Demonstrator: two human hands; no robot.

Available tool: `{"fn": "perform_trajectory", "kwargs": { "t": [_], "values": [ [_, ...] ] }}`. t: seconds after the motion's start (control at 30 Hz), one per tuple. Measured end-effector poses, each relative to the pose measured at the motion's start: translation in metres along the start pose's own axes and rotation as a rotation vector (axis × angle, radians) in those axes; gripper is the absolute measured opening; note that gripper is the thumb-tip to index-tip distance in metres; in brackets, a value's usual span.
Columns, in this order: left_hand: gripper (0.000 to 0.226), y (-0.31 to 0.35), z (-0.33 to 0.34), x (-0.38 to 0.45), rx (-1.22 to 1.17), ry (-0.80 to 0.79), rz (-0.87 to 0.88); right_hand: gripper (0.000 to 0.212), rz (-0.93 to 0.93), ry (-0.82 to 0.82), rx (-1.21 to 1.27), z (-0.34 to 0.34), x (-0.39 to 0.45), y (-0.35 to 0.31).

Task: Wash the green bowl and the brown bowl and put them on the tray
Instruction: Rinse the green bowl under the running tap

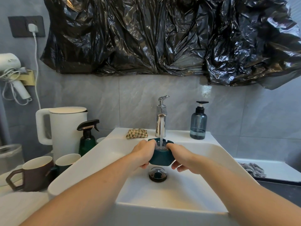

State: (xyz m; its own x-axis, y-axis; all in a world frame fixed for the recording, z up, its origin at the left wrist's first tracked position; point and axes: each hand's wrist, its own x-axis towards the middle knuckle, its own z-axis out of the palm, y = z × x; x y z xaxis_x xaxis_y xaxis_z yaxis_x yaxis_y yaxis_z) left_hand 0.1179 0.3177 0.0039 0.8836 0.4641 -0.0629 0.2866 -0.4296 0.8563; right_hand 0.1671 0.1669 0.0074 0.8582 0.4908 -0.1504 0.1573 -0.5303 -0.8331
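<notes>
Here the green bowl (160,156) was held upright over the white sink (216,154), directly above the drain stopper (157,174), with both hands clasped around it. A stream of water (161,133) ran from the chrome faucet (161,118) straight into the bowl, which was full almost to its notched rim, the surface broken and frothy where the stream landed. The left hand (143,154) gripped the bowl's left wall, thumb over the rim and fingers curled beneath the base. The right hand (180,159) gripped the right wall the same way, thumb at the rim, fingers tucked under the bottom edge. The bowl sat between the two palms, touching both.

On the sink's back ledge a checked cloth (136,133) lay crumpled just left of the faucet, and a blue-grey soap pump bottle (198,123), about a quarter full, stood to the right. Left of the sink stood a white electric kettle (65,129), a dark green spray bottle (88,137), a brown mug (32,173) and a green mug (66,161); both mugs showed pale insides, their contents not visible. A grey rag (251,168) lay in a white tray (276,170) on the right.
</notes>
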Motion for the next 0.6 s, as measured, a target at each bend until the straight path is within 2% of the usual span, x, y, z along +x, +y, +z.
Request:
{"fn": "perform_trajectory", "kwargs": {
  "t": [0.13, 0.23, 0.33, 0.6],
  "values": [
    [0.031, 0.0022, 0.0018, -0.0040, 0.010, 0.016, 0.076, 0.029, -0.050, -0.008, -0.012, -0.0005, 0.0027, 0.0022],
    [0.037, 0.0016, 0.0028, -0.0047, 0.051, 0.020, 0.105, 0.023, -0.080, 0.013, -0.030, -0.0013, 0.0032, 0.0011],
    [0.044, 0.0004, 0.0025, -0.0046, 0.069, 0.008, 0.139, 0.023, -0.113, 0.057, -0.049, -0.0019, 0.0025, 0.0003],
    [0.041, -0.0016, 0.0011, -0.0068, 0.107, -0.011, 0.210, 0.035, -0.177, 0.126, -0.090, -0.0034, 0.0014, 0.0017]
  ]
}}
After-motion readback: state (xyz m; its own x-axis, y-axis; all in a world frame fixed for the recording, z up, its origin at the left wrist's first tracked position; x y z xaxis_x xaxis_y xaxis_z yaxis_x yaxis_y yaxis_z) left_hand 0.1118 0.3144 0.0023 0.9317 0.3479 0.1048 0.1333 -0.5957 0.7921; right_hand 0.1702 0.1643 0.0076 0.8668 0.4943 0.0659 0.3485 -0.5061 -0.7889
